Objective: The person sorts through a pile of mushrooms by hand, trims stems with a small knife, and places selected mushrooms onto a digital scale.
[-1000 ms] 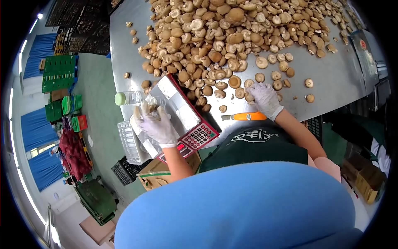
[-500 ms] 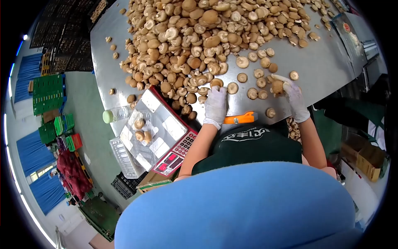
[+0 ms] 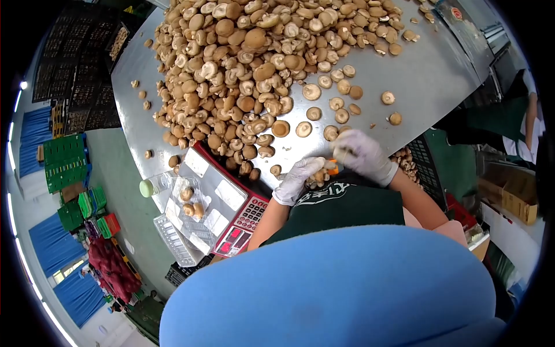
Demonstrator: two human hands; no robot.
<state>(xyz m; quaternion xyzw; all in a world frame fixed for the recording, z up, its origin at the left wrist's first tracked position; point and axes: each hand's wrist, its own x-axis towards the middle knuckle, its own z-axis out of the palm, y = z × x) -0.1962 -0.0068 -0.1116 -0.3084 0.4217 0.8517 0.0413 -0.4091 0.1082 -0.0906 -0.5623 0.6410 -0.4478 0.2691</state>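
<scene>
My gloved left hand [image 3: 302,178] is at the table's near edge, against the dark green apron, its fingers closed around a shiitake mushroom [image 3: 317,180] that is partly hidden. Beside it, my gloved right hand [image 3: 364,155] is curled with the fingers bent inward. Slight blur hides what its fingertips hold, if anything. An orange-handled tool [image 3: 333,168] shows between the hands, mostly covered. Loose mushrooms lie just beyond my hands, including an upturned one [image 3: 303,129]. A large mushroom heap [image 3: 248,69] spreads across the metal table [image 3: 428,75].
On the left stands a red-framed scale [image 3: 245,222] with a clear tray holding several mushrooms [image 3: 193,208]. A green-capped bottle [image 3: 147,188] and an empty clear tray [image 3: 179,240] are beside it. A black crate of mushrooms [image 3: 426,170] sits below right. Another person [image 3: 509,118] is at the far right.
My right hand has moved left and inward from the loose mushrooms. My left hand has drawn back toward the apron with a mushroom, now covering most of the orange-handled tool. The view has shifted.
</scene>
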